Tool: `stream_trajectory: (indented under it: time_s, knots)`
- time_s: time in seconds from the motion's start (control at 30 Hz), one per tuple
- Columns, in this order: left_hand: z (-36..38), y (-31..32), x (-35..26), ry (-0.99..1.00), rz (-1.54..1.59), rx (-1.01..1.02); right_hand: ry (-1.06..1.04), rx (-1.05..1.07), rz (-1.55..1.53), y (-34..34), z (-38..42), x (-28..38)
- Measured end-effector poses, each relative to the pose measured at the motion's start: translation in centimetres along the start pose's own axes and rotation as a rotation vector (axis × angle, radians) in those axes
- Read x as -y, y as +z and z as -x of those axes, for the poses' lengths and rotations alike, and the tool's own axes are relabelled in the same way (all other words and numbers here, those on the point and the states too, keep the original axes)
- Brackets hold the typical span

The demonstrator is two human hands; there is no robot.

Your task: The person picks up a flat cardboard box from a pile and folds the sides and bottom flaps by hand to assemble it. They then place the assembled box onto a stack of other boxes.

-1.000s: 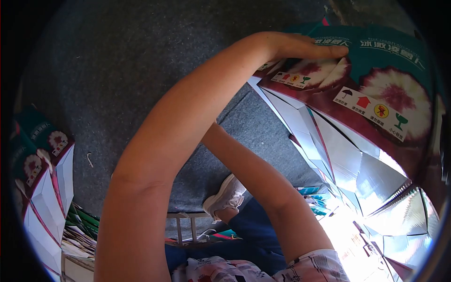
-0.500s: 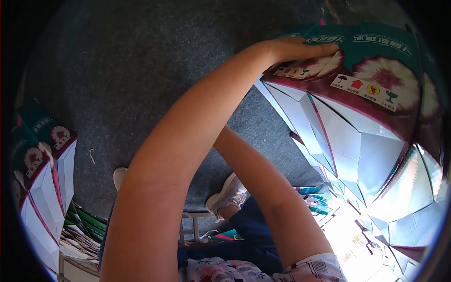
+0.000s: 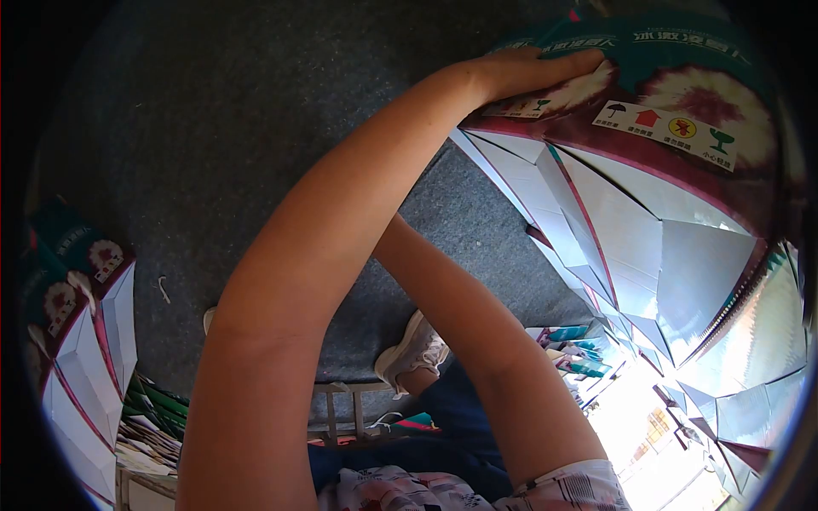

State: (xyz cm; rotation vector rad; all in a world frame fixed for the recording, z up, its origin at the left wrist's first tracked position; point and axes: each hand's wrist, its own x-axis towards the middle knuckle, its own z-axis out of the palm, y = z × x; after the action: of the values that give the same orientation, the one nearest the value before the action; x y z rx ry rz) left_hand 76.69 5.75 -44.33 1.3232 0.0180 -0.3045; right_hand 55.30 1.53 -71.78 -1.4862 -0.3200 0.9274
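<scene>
My left hand (image 3: 530, 73) lies on the printed top of the cartons (image 3: 629, 81) at the upper right. Its thumb stretches across the teal and maroon print; the other fingers are partly hidden at the far side. The carton tops show a sliced fruit picture, white lettering and a strip of handling symbols, with white, creased sides below. My right forearm (image 3: 464, 298) passes behind the left one, which hides my right hand.
A second group of like cartons (image 3: 85, 307) stands at the far left, above flattened cardboard (image 3: 149, 430). Dark grey carpet (image 3: 213, 162) covers the floor. A metal frame (image 3: 349, 404) is near my legs and shoe (image 3: 412, 351). More printed cardboard (image 3: 575, 349) lies at the right.
The view has shifted slightly, so the right cartons and my left hand sit higher in the picture. The hand keeps its place on the cartons.
</scene>
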Motion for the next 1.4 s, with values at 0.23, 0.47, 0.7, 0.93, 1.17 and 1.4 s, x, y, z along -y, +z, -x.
stream_trajectory:
  time_s: [0.23, 0.47, 0.7, 0.93, 1.17, 1.4]
  knots:
    - [-0.1, -0.1, 0.2, 0.026, -0.012, 0.006, 0.003, -0.033, 0.004, 0.2, -0.1, 1.0]
    - [0.2, 0.8, 0.3, -0.023, -0.012, -0.062, -0.023, -0.029, -0.002, 0.2, 0.4, 1.8]
    - [-0.3, 2.5, 0.9, 0.044, 0.026, 0.043, 0.287, 0.201, 0.904, 0.3, 1.7, 19.2]
    - [-0.8, 7.2, 1.8, -0.086, -0.087, 0.063, 0.368, 0.252, 1.438, 0.2, 2.0, 20.2]
    - [-0.2, 12.9, 2.3, -0.101, -0.211, 0.119, 0.485, 0.354, 1.421, 0.3, 0.5, 19.3]
    - [-0.3, 18.9, 3.6, -0.199, -0.216, 0.274, 0.542, 0.386, 1.427, 0.1, 0.2, 19.8]
